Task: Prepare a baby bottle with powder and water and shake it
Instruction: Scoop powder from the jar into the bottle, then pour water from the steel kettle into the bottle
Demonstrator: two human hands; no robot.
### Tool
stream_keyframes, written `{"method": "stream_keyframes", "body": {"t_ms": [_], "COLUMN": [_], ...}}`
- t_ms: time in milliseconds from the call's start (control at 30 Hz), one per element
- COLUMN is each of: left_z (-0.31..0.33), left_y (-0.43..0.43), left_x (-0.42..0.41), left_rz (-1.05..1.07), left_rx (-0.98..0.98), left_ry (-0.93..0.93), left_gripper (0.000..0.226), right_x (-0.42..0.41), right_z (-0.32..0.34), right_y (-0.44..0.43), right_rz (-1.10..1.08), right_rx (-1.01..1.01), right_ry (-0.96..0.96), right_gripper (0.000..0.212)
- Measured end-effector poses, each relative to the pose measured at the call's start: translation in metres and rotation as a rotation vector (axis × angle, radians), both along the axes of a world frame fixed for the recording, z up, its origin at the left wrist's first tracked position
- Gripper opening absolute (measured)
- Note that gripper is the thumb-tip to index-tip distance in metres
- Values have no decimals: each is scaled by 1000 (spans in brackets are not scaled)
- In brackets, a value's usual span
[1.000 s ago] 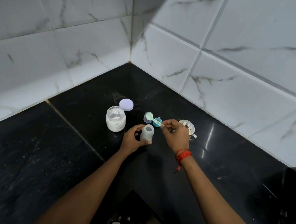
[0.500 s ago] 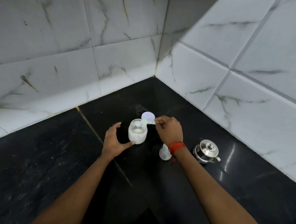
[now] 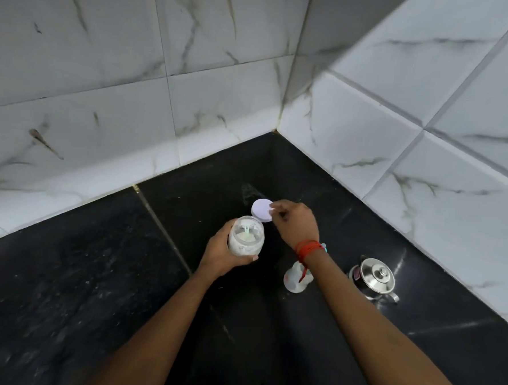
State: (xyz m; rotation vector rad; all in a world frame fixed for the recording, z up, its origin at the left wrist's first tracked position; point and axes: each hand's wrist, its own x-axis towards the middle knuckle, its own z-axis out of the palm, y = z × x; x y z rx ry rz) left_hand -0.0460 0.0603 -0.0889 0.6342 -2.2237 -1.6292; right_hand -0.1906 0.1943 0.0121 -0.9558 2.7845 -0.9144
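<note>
Head view: two bare arms are reaching over a black counter (image 3: pixel 92 286) toward its back corner.
Left hand (image 3: pixel 222 254): wrapping the open powder jar (image 3: pixel 246 236), mouth pointing up.
Right hand (image 3: pixel 295 223): fingertips (image 3: pixel 274 210) touching the lid (image 3: pixel 260 210); grasp unclear.
Baby bottle (image 3: pixel 295 279): standing upright beneath the right wrist.
Kettle (image 3: pixel 372 278): sitting near the right wall.

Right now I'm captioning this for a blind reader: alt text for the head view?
A left hand grips an open clear powder jar while the right hand touches its round pale lilac lid on a black counter.
</note>
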Motion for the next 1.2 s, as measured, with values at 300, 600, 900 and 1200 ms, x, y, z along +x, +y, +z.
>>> {"method": "stream_keyframes", "body": {"t_ms": [300, 600, 900, 1200], "left_z": [-6, -23, -17, -8], "left_y": [0, 51, 134, 155], "left_x": [-1, 48, 13, -32], "left_rz": [6, 533, -21, -51], "left_rx": [-17, -160, -96, -38], "left_ry": [-12, 7, -48, -31], "left_gripper": [100, 71, 101, 48], "right_x": [-11, -9, -4, -13], "right_z": [9, 39, 41, 27], "right_y": [66, 127, 155, 228], "right_rz": [-99, -167, -157, -349], "right_rx": [-172, -141, -91, 5], "right_ry": [23, -3, -8, 27], "right_gripper": [11, 10, 11, 30]}}
